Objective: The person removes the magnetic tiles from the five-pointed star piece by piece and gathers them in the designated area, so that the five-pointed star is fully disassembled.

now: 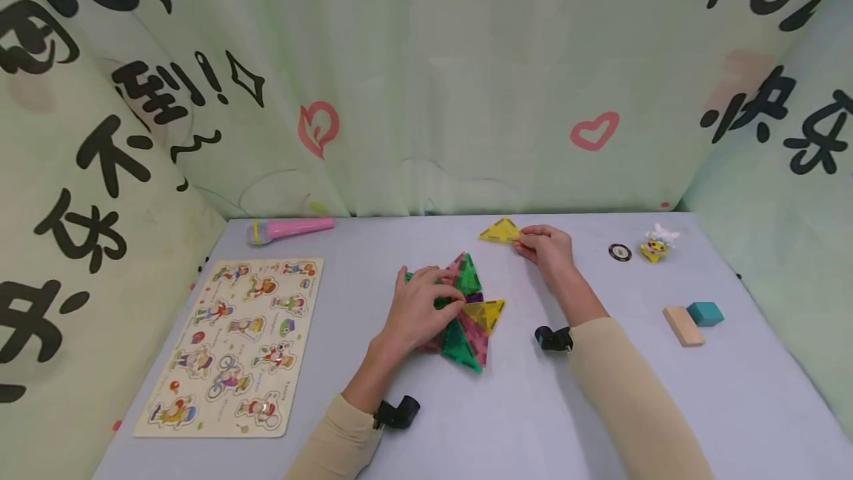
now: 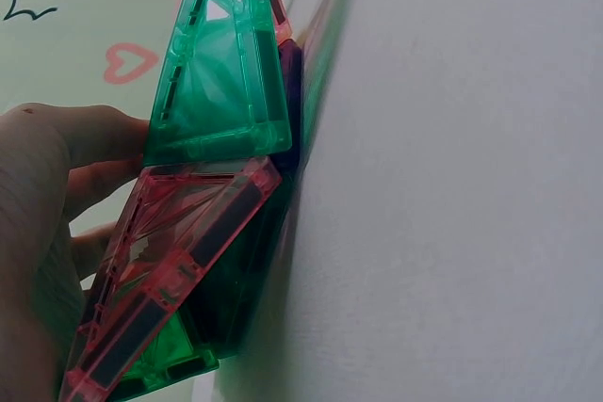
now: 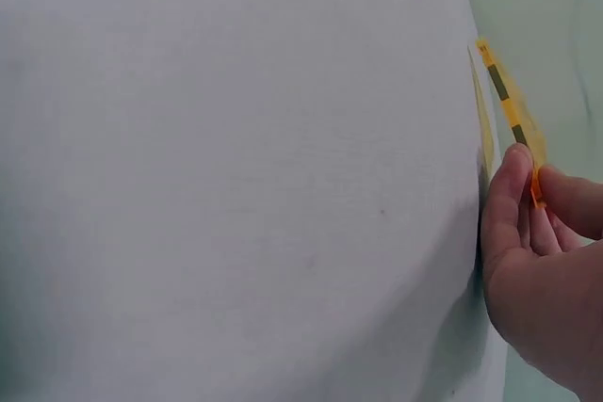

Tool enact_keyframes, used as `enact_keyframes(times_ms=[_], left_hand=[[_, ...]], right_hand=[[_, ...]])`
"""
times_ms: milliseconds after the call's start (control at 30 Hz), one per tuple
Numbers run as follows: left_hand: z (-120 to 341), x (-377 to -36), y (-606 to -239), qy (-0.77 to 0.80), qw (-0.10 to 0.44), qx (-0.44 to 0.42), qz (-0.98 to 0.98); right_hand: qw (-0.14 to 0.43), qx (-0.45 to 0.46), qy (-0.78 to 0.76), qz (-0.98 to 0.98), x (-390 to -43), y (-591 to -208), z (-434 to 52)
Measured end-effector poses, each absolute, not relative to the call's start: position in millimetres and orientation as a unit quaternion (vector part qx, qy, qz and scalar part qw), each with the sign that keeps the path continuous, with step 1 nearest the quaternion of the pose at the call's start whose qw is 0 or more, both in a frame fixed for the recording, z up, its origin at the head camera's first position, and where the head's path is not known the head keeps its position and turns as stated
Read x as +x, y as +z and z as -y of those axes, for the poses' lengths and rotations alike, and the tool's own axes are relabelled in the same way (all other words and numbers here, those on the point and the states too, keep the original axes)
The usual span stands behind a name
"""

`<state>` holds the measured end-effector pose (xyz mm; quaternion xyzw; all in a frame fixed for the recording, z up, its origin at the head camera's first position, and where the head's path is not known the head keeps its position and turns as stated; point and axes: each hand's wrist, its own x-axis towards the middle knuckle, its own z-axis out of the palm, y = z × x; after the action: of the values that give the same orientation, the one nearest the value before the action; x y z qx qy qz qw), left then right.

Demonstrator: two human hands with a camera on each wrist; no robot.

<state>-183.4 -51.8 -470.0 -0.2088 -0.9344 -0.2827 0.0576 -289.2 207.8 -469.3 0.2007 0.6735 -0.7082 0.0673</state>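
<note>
A yellow triangular magnetic tile [image 1: 500, 231] is pinched at one corner between the thumb and fingers of my right hand [image 1: 548, 249], near the back of the table. In the right wrist view the tile [image 3: 510, 105] shows edge-on, held just over the white surface. My left hand [image 1: 421, 307] holds a structure of magnetic tiles, its fingers curled over the upper side. Green tiles [image 1: 460, 347], pink tiles [image 1: 475, 335] and a yellow tile [image 1: 486, 312] make up the structure. The left wrist view shows a green tile [image 2: 221, 72] standing tilted, its fingers behind; the far side is hidden.
To the left lies a picture puzzle board [image 1: 229, 347], with a pink toy microphone [image 1: 290, 230] behind it. On the right are a round black-and-white disc [image 1: 620, 252], a small yellow figurine [image 1: 656, 244], a wooden block [image 1: 683, 326] and a teal block [image 1: 705, 314]. A printed curtain [image 1: 466, 95] encloses the table.
</note>
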Motion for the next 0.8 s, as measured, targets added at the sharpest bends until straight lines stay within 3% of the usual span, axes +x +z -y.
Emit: enact_keyframes(times_ms=[800], left_hand=[[52.9, -185.4, -472.7, -0.275, 0.051, -0.2, 0.939]], right_hand=[[-0.037, 0.165, -0.489, -0.856, -314.0, -480.8, -203.4]])
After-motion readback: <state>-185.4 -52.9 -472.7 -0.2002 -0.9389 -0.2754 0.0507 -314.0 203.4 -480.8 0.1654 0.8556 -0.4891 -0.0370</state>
